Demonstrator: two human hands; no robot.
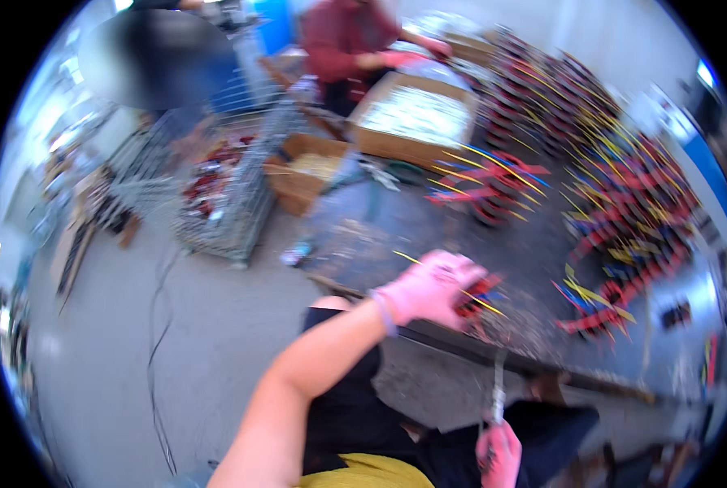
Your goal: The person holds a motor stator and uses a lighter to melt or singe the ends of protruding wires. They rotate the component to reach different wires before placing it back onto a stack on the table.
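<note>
My left hand (433,286), in a pink glove, reaches over the near edge of the table. Its fingers are closed around a red and black part with yellow and blue wires (479,299), which looks like a motor stator. The hand covers much of that part. Low in the view, near my lap, my right hand (500,455) wears a pink glove too. It is closed on a slim, silvery tool (498,392) that points up toward the table edge. The blur hides the tool's exact kind.
Similar red wired parts (494,191) stand on the dark table (380,236), with tall stacks (636,203) at the right. A cardboard box (412,150) of pale pieces, a smaller box (286,180) and a wire basket (254,203) lie beyond. Across the table works another person (339,49).
</note>
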